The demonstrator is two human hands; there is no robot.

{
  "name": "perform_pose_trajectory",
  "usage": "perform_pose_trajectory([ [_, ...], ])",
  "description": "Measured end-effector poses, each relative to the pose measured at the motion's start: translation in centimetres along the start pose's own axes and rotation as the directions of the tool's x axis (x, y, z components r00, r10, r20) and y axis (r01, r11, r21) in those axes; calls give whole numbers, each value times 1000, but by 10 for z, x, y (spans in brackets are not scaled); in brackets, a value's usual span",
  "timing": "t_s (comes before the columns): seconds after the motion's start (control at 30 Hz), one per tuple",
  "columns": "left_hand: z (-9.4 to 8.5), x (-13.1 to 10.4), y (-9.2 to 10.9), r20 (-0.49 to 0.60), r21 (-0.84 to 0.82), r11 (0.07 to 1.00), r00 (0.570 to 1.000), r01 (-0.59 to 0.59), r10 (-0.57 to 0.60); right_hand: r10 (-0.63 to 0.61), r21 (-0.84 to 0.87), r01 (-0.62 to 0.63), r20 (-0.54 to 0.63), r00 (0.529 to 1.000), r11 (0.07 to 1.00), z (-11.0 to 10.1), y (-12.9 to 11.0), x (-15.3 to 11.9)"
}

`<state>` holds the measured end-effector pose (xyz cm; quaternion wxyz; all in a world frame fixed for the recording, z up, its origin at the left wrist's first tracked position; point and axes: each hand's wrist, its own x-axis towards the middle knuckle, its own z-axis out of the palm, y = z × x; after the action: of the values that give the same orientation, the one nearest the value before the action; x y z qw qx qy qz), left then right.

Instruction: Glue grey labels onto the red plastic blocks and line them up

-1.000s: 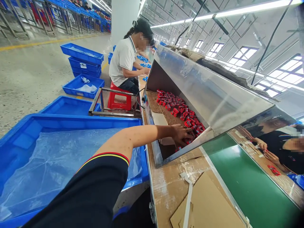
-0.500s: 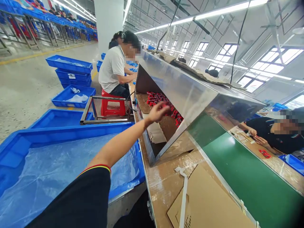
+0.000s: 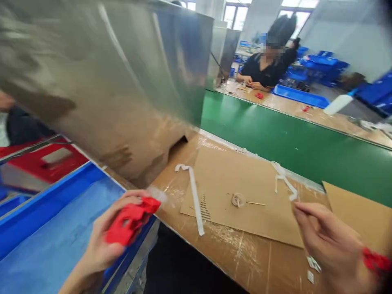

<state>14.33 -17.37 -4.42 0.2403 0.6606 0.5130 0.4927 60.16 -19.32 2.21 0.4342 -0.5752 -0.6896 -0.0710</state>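
Out of the metal bin point(image 3: 137, 81) it's come: the left hand point(image 3: 98, 245) is now at near left, over the blue tray point(image 3: 61, 228), fingers curled round a red piece point(image 3: 131, 218), perhaps several. Over right, the right hand point(image 3: 332, 241) has thumb and finger pressed together by a white strip point(image 3: 293, 196); can't tell if they grip anything. Pick-up looks done, nothing visibly fitted; what's left doesn't show.

A: What does the bench point(image 3: 254, 263) carry?
B: A cardboard sheet point(image 3: 223, 175), with a small round dish point(image 3: 238, 200) and thin stick point(image 3: 256, 203) on it. A white strip point(image 3: 194, 196) overlaps its left edge.
A: Other items?
B: Small white pieces point(image 3: 310, 277), near the right corner.
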Motion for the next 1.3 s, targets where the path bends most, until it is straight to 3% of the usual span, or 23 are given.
perform_pose_trajectory([
  [0.07,38,31,16,157,-60,986,974,-156,164,-44,-5,44,15,999,999,6,10,-9],
  [0.13,77,70,28,307,-10,943,896,-334,321,-60,4,60,32,998,998,14,16,-14],
  [0.17,97,89,31,403,52,916,848,-397,344,-50,6,49,36,998,999,16,17,-15],
  [0.3,167,143,28,693,290,741,667,-605,274,-55,65,49,86,995,997,23,9,-19],
  [0.4,197,152,20,752,342,662,617,-667,233,-144,135,118,202,969,984,36,-7,-20],
  [0.47,201,147,16,737,355,663,633,-659,235,-205,145,168,297,933,975,49,-17,-19],
  [0.53,194,139,14,681,359,686,680,-633,272,-219,123,186,380,899,975,62,-23,-17],
  [0.6,181,134,16,545,324,752,763,-574,347,-196,89,174,433,880,981,71,-24,-14],
  [0.67,168,137,20,280,207,879,887,-430,368,-176,61,167,465,867,984,78,-22,-11],
  [0.73,159,148,29,8,-140,981,990,-137,140,-184,51,183,492,851,982,82,-20,-8],
  [0.77,156,155,33,-37,-340,940,999,15,-29,-192,49,194,503,843,980,83,-19,-6],
  [0.83,155,172,42,86,-646,710,950,281,-299,-209,45,218,519,829,975,86,-19,-2],
  [0.9,160,184,48,289,-787,402,856,468,-429,-216,37,232,531,819,972,88,-20,2],
  [1.0,173,186,50,525,-820,-78,692,566,-495,-171,20,191,537,826,981,88,-19,9],
  [1.03,177,183,49,562,-807,-151,664,571,-494,-147,20,161,527,837,987,87,-17,10],
  [1.07,181,179,48,586,-792,-176,649,584,-485,-125,24,131,512,850,991,86,-15,11],
  [1.13,188,169,45,600,-776,-122,663,619,-449,-99,47,87,469,878,995,84,-10,12],
  [1.3,193,150,44,564,-778,162,789,606,-242,-80,146,26,375,923,989,84,-2,6],
])
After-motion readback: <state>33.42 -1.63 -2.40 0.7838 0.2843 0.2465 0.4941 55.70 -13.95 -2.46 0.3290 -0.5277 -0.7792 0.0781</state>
